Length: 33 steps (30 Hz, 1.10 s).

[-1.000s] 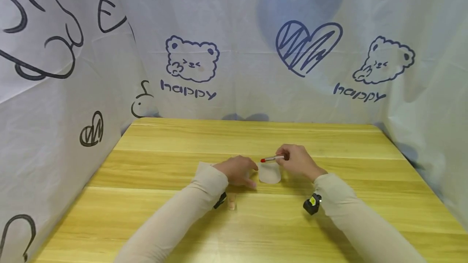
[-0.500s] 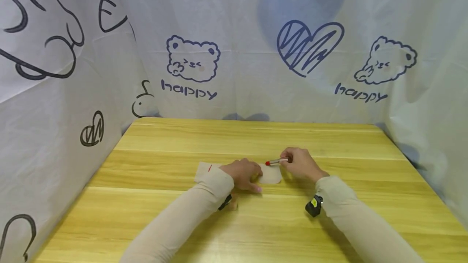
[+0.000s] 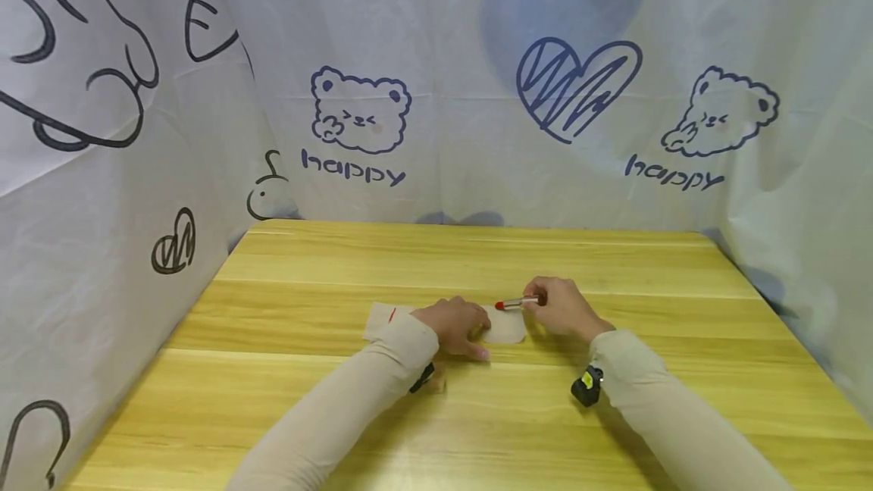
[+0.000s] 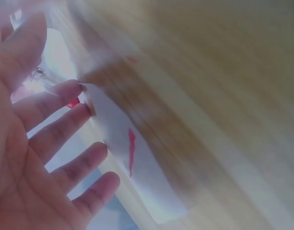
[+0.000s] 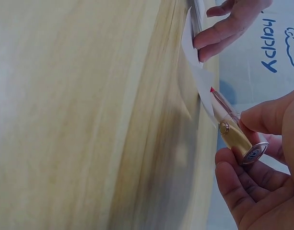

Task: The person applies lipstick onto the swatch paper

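A strip of white paper [image 3: 506, 332] lies across the middle of the table, its right end rounded and curling up a little in the right wrist view. On its left part is a red streak [image 4: 131, 151]. My left hand [image 3: 453, 326] rests over the middle of the paper, fingers spread and fairly straight, fingertips at its edge. Between thumb and fingers, my right hand [image 3: 564, 308] pinches an uncapped lipstick [image 5: 235, 134] with a metallic case. The lipstick's red tip points left, right at the paper's upper right part.
A small beige piece [image 3: 438, 383] lies on the wooden table [image 3: 518, 430], partly hidden behind the left wrist's black camera. White curtains [image 3: 470, 150] with drawings hang behind the table and at both sides.
My left hand has shifted slightly right and toward me, uncovering the red streak. The lipstick has moved a little right and down to the paper; over the last half second both hands hardly move.
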Each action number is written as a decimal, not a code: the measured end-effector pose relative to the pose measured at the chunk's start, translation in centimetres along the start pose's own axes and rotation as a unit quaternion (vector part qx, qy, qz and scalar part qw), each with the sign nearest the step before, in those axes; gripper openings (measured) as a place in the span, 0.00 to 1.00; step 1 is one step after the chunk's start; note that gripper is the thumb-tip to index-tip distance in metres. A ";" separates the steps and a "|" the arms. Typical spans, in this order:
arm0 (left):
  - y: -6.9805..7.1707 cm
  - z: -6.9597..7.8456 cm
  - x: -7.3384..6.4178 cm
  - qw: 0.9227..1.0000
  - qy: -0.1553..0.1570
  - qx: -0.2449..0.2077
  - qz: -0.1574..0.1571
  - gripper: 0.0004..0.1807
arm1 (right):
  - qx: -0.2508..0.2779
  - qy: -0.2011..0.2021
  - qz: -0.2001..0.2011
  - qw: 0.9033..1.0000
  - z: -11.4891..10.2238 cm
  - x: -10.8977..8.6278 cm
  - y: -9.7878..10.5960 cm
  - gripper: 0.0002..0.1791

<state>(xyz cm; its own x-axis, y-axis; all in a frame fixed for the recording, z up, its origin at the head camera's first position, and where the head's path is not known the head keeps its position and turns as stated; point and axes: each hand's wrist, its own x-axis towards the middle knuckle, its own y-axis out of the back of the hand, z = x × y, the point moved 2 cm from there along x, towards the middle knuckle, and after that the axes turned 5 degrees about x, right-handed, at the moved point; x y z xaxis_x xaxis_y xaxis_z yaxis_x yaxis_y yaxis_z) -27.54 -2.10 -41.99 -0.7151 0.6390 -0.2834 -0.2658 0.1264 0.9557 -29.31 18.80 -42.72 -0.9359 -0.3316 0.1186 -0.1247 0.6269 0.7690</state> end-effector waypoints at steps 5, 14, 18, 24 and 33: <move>-0.1 0.0 0.2 1.000 0.003 0.002 0.000 0.33 | 0.000 -0.001 -0.004 1.000 -0.2 -0.1 0.1 0.04; -0.1 0.0 0.4 1.000 0.007 0.012 -0.008 0.33 | -0.012 0.008 -0.004 1.000 -0.1 -0.3 0.1 0.03; -0.1 0.1 0.3 1.000 0.009 0.010 -0.011 0.32 | -0.012 0.007 -0.009 1.000 -0.1 -0.4 0.1 0.03; 0.0 0.0 0.4 1.000 0.011 0.006 -0.012 0.32 | -0.012 0.012 -0.021 1.000 -0.3 -0.5 0.2 0.03; 0.0 0.0 0.4 1.000 0.014 -0.003 -0.009 0.32 | -0.018 0.021 -0.032 0.999 -0.6 -0.6 0.4 0.04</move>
<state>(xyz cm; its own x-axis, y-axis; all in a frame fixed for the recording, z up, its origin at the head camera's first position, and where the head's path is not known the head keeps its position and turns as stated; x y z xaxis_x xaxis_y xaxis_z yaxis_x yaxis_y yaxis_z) -27.85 -1.83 -42.15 -0.7282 0.6145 -0.3036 -0.2837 0.1330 0.9496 -28.66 18.87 -42.11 -0.9113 -0.4009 0.0940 -0.1717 0.5774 0.7982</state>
